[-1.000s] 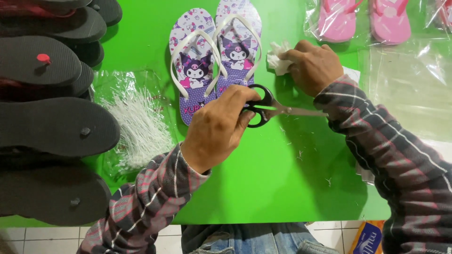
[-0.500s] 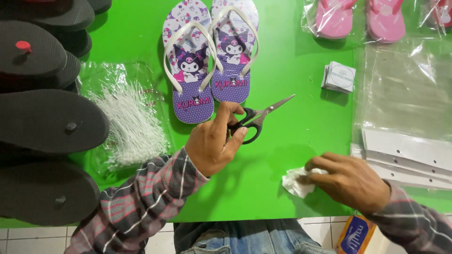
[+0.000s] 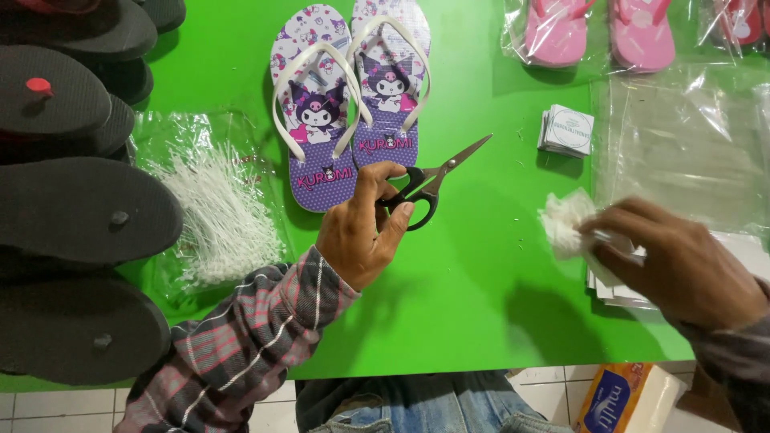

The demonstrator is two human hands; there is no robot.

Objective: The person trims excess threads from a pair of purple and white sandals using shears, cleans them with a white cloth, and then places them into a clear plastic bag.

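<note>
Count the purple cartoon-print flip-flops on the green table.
2: left purple flip-flop with white straps and right purple flip-flop with white straps lie side by side, just beyond the left hand holding black-handled scissors.

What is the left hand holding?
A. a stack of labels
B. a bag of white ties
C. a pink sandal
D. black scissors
D: the left hand has its fingers through the black handles of the scissors, with the blades pointing away over the green table.

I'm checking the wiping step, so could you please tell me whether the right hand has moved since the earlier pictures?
Yes. The right hand, holding a tissue, has moved from the scissors toward the table's right side.
</note>
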